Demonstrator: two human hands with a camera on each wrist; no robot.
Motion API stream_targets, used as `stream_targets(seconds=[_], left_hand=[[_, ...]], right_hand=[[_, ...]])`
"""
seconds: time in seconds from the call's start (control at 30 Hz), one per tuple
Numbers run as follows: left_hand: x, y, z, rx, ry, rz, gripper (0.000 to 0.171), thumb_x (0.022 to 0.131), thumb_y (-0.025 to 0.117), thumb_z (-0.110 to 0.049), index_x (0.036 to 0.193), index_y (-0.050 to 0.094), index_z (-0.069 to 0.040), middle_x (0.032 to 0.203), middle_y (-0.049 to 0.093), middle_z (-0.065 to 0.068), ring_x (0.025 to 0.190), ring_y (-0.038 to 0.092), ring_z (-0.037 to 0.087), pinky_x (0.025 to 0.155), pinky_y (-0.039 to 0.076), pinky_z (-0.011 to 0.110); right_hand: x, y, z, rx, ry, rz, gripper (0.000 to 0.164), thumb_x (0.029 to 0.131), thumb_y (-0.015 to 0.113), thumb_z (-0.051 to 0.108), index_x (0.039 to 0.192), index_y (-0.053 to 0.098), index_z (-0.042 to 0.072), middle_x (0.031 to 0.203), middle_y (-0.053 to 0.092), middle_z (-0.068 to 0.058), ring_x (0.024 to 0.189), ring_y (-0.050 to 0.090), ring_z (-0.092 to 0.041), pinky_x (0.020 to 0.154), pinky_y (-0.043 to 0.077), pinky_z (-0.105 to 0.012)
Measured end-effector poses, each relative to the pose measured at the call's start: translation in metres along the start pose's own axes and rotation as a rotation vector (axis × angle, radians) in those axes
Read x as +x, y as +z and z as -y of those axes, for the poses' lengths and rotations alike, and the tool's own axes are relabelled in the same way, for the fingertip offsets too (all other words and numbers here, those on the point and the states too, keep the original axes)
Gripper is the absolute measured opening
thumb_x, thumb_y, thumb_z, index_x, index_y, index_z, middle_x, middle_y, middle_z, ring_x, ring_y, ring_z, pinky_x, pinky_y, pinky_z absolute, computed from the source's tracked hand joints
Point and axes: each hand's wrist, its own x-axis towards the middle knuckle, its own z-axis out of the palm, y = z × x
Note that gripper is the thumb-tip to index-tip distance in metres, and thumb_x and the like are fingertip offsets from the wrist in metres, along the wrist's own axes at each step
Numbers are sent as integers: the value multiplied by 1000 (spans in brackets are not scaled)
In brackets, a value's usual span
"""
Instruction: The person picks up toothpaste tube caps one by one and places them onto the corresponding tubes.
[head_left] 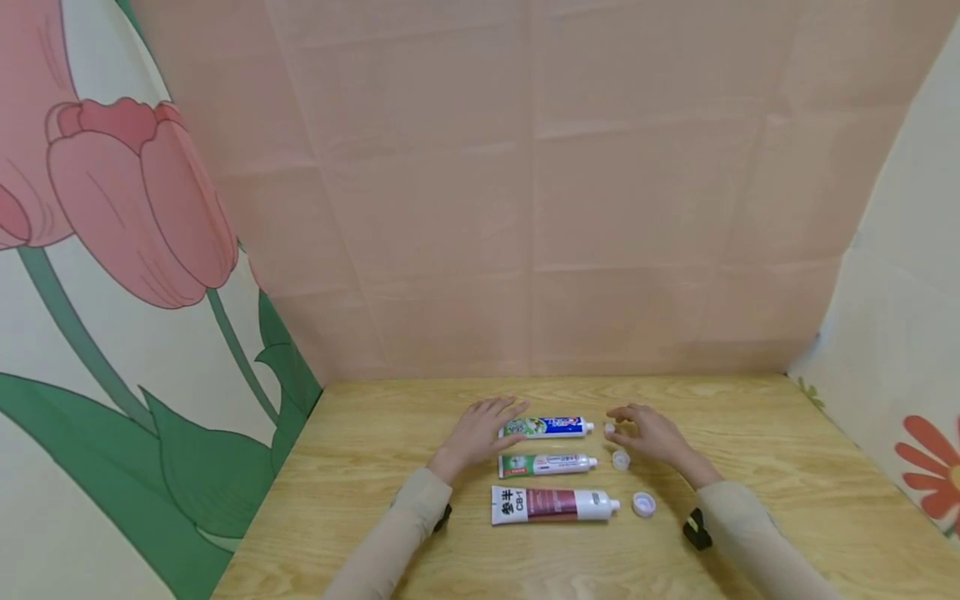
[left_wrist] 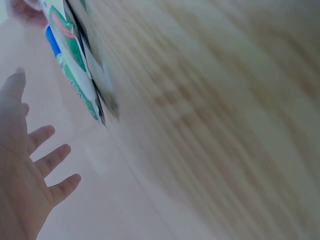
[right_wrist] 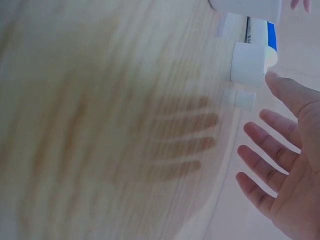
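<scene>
Three toothpaste tubes lie in a row on the wooden table, uncapped nozzles to the right: a blue, green and white tube [head_left: 558, 427] at the back, a green and white tube [head_left: 546, 465] in the middle, and a larger maroon and white tube [head_left: 551, 505] in front. Beside each nozzle is a white cap: small [head_left: 609, 429], medium [head_left: 621, 460] and large [head_left: 643, 504]. My left hand [head_left: 480, 429] spreads its fingers at the back tube's left end, holding nothing. With fingers apart and nothing held, my right hand [head_left: 652, 433] hovers by the small cap.
The table [head_left: 390, 467] has a light wood grain. A pink cloth backdrop [head_left: 525, 208] rises behind its far edge. Tulip-printed fabric [head_left: 142, 200] hangs on the left, and a pale flowered panel [head_left: 900, 333] borders the right side.
</scene>
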Motion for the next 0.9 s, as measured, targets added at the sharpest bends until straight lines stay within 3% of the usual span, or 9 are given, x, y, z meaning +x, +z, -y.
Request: stream_targets(seconds=[0.5,0.9], left_hand=[[12,7,3,-28,-17,122,62,93,34,-58,146,7,-40,151,28,3,136,30,25,109,28,51],[14,12,5,-60,-12,156,63,93,32,-59,148,17,-32,151,27,6,135,30,31,108,27,55]], right_hand=[[7,0,-7,43,74,109,44,81,70,34,112,63,4,88,65,-4,79,60,-20,66,50,-35],[8,0,-6,90,124,124,40,81,71,33,107,65,3,86,63,-6,77,57,-20,64,48,-33]])
